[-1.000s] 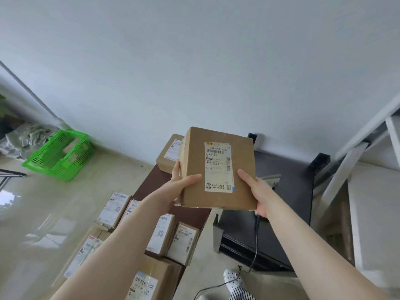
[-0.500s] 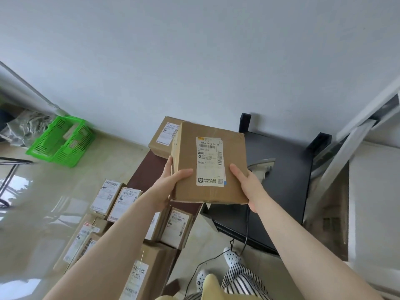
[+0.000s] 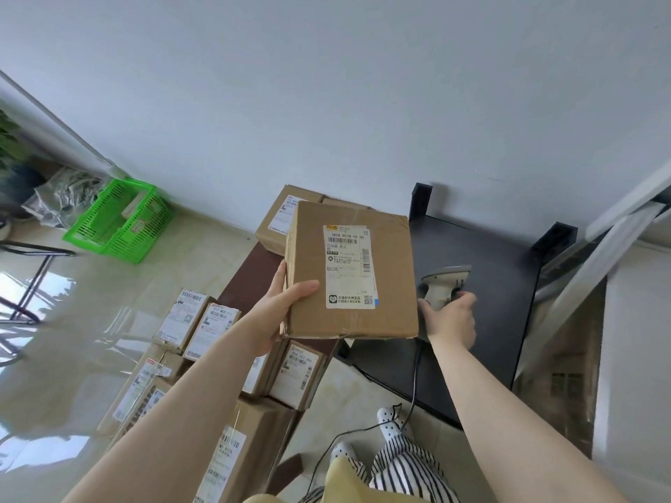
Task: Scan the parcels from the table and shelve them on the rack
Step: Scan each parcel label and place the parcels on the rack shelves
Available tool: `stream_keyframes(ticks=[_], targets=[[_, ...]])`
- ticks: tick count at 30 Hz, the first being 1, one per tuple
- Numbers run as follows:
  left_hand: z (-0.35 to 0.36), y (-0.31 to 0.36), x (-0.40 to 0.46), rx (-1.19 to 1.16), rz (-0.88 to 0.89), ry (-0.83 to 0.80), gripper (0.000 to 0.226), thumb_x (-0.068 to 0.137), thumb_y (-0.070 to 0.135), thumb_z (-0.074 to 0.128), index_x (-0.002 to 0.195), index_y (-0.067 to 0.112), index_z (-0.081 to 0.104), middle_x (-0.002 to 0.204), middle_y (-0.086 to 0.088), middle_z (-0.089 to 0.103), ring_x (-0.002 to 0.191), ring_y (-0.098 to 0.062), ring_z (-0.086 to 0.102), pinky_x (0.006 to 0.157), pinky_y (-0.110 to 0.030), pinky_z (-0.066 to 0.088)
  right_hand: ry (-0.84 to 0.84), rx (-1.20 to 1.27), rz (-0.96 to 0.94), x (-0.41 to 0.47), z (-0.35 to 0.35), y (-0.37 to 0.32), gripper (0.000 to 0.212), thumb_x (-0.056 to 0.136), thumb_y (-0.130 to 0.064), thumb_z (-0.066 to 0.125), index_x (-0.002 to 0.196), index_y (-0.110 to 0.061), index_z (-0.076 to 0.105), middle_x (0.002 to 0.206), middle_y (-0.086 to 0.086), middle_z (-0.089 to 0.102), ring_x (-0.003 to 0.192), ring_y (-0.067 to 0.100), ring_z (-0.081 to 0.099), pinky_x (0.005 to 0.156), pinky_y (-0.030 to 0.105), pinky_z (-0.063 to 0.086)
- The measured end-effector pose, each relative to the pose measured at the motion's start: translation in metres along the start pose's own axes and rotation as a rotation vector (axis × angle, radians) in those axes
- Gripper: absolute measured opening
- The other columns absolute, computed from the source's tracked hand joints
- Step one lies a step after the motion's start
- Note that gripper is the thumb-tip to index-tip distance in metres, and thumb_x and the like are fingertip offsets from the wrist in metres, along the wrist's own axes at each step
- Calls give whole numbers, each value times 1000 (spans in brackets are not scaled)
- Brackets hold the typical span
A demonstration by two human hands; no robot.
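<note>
Gripping the parcel (image 3: 350, 270) by its left edge, the left hand (image 3: 281, 310) is holding it up in the air, thumb lying across the front face and fingers tucked behind. The parcel's white shipping label (image 3: 349, 266) is facing the camera, printed with barcodes and the code B038. Just right of the parcel, the right hand (image 3: 452, 319) is curling its fingers around the handle of a pale scanner (image 3: 444, 286), which is sitting on the black counter (image 3: 497, 303); a dark cable (image 3: 414, 386) is trailing from it down toward the floor. Below the left forearm, several smaller labelled boxes (image 3: 203, 323) are lying on the glossy floor and on a brown counter (image 3: 250, 274) beside the black one. Behind the held parcel, another brown box (image 3: 281, 221) is resting at the brown counter's far end, touching the wall. Farther left, a green plastic basket (image 3: 118, 221) is standing on the floor near the wall. At the right edge, white rack rails (image 3: 624, 212) are slanting upward.
</note>
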State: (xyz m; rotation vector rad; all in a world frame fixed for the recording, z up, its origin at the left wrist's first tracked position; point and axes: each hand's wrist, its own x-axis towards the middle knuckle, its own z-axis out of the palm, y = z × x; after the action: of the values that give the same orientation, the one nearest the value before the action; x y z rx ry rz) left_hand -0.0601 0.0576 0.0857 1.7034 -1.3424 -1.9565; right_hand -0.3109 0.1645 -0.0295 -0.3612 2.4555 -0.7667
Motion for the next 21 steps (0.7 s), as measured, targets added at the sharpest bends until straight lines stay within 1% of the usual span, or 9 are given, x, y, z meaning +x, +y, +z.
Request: stream_keyframes(ticks=[4,7,10,12,14,16,17,19,21], targets=[[0,2,-3,-2,-8,-2,80,87,40,71,151,56,26,126,9,70,102,-14,72,63,-26,58,-74,13,30,5,-2,-3,60,84,-31,76,120,-4,36,116,22,63,105,41,62,75,44,49],[0,3,-6,3,5,-24,90,74,47,75,149,56,27,125,11,70,105,-13,72,69,-28,58,-62,117,68,6,-13,-6,54,85,-25,73,121,-3,39,116,20,62,101,39,62,76,42,48],[-2,5,-7,17,6,-31,100,68,52,78,151,57,22,128,12,68,108,-12,71,77,-31,57,-45,418,100,12,-38,-12,46,87,-23,70,123,-10,44,114,10,60,95,29,57,81,40,47],[-2,6,-7,21,-1,-28,104,69,52,78,154,56,17,130,11,66,109,-13,70,78,-32,57,-100,647,58,19,-62,-24,34,92,-22,64,122,-13,49,110,6,59,95,25,57,82,38,48],[-1,7,-7,27,-3,-18,101,75,49,76,155,55,15,129,9,66,108,-14,69,78,-33,56,-227,831,4,24,-89,-43,20,98,-19,54,116,-10,54,98,7,61,81,22,59,69,31,50],[-1,9,-7,27,2,-20,97,78,46,75,154,54,15,127,8,66,109,-16,68,80,-34,57,-386,913,-58,22,-113,-62,19,100,-23,49,105,-9,60,84,6,63,68,16,58,61,25,50],[-1,9,-8,31,2,-24,97,78,46,76,154,54,16,127,7,66,109,-16,69,80,-34,57,-485,899,-108,19,-126,-73,24,101,-28,48,103,-9,63,80,4,64,65,14,57,61,24,49],[-2,11,-8,40,-4,-28,90,83,42,74,153,53,19,126,7,67,107,-16,69,74,-31,57,-705,793,-245,13,-148,-89,33,97,-34,52,110,-7,67,77,3,63,63,12,54,59,22,49],[-4,13,-10,41,-11,-27,81,90,38,70,153,51,21,124,7,67,104,-14,69,67,-26,57,-890,601,-369,9,-163,-100,45,83,-37,63,113,-3,67,79,8,64,62,14,55,57,24,49]])
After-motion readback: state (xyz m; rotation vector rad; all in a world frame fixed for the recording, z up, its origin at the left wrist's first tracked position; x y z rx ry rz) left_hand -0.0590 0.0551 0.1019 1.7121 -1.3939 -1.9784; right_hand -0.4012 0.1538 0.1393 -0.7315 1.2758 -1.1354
